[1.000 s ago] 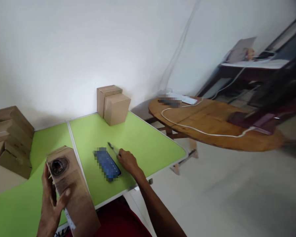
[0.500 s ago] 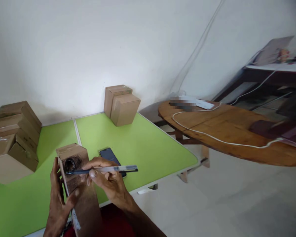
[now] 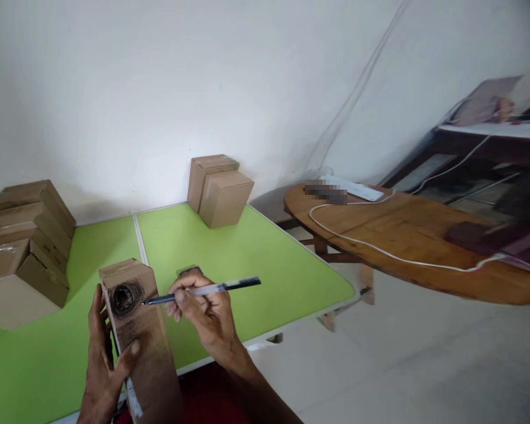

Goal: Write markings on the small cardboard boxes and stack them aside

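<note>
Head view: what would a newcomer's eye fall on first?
The dark scribbled patch near the upper end of the cardboard box, held in the left hand, probably comes first, with the pen in the right hand pointing at it. Then the bright green tabletop stands out below the pale wall.

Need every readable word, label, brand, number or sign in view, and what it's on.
No text can be read.
White strip on the long brown cardboard box in the left hand: faint marks, too small and blurred.
Row of brown cardboard boxes at left: small dark marks on a side, too small.
Slim clear-and-black pen in the right hand: no legible lettering.
</note>
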`<state>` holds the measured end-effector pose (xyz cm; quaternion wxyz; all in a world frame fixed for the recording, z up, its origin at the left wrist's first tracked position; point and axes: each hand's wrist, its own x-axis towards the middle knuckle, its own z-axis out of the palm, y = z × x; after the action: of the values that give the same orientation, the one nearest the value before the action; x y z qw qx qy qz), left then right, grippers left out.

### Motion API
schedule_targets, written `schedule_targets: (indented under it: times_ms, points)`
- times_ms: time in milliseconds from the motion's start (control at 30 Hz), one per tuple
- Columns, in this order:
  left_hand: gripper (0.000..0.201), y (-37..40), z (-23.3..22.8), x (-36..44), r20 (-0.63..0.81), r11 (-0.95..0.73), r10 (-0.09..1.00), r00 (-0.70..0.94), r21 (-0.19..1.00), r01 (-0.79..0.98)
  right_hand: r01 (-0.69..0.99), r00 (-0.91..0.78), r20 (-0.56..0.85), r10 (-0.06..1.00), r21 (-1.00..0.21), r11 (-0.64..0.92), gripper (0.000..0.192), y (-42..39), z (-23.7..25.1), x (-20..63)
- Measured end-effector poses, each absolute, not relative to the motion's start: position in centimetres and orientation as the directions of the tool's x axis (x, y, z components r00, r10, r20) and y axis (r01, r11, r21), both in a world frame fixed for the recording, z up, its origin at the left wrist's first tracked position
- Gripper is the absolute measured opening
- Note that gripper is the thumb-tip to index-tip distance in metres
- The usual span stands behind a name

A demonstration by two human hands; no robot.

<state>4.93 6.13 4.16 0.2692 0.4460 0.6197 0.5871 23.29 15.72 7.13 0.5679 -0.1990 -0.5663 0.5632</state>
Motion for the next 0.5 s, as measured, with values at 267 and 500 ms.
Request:
schedule_targets:
  times_ms: [267,500]
  points:
    - [0.116,6.3,5.6,6.0,0.148,-0.061,0.859,-0.491,0.98,0.189,-0.512,-0.177,0.504,0.845,-0.781,0.358,0.024,17.8,8.6,22.2]
    - [0.119,6.4,6.4,5.9,0.073,-0.002,0.841,-0.536,0.991,0.131,0.578,-0.078,0.302,0.95,-0.763,0.29,0.026,24.5,4.9,28.1]
